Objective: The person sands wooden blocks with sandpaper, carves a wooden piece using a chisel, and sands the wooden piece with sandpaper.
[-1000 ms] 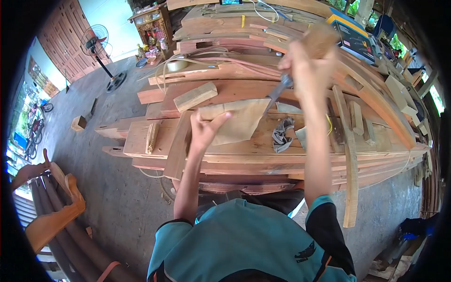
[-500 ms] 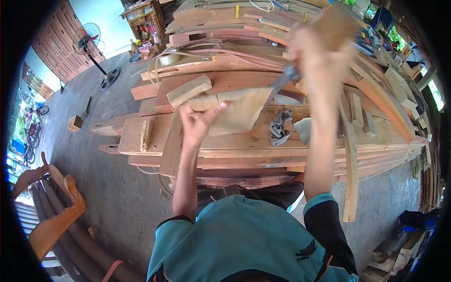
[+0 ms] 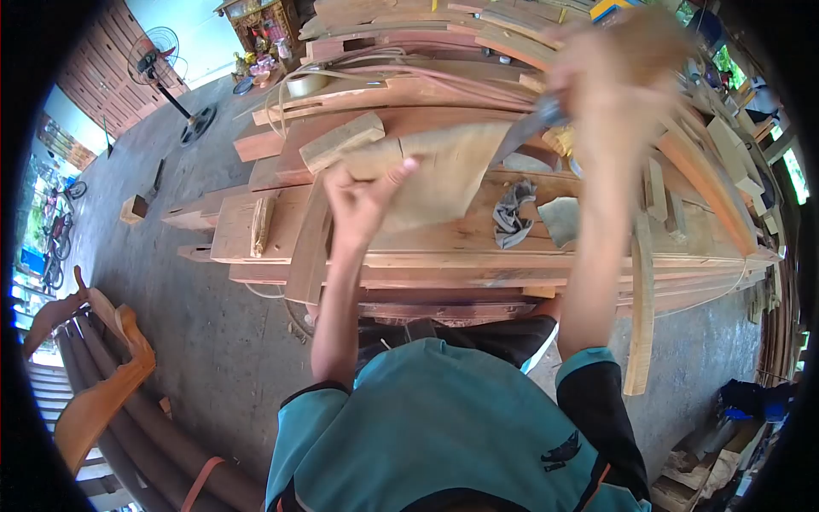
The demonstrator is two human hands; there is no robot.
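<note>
My left hand [image 3: 363, 200] pinches the left part of a tan sheet [image 3: 444, 175] that looks like the back of sandpaper. The thumb lies over its face; a short dark slit shows at its upper edge. Blurred by motion, my right hand [image 3: 601, 81] is raised at the upper right, closed round a brown, wood-coloured thing [image 3: 657, 43]. From that hand a dark grey, blade-like strip [image 3: 522, 132] reaches down to the sheet's right edge. Whether the strip touches the sheet I cannot tell. Below it lie a crumpled grey cloth [image 3: 514, 215] and a grey-green scrap [image 3: 559, 220].
Stacked planks [image 3: 478, 260] form the work surface before me. A short wood block [image 3: 343, 142] lies behind the sheet. Hoses [image 3: 426, 84] and a tape roll [image 3: 309, 84] rest farther back. A long wood strip [image 3: 638, 316] overhangs the near edge. A fan [image 3: 175, 98] stands at the left.
My right hand has moved a little up and to the right, with the brown thing and grey strip. The sheet's right edge has shifted rightward and up. My left hand keeps its grip.
</note>
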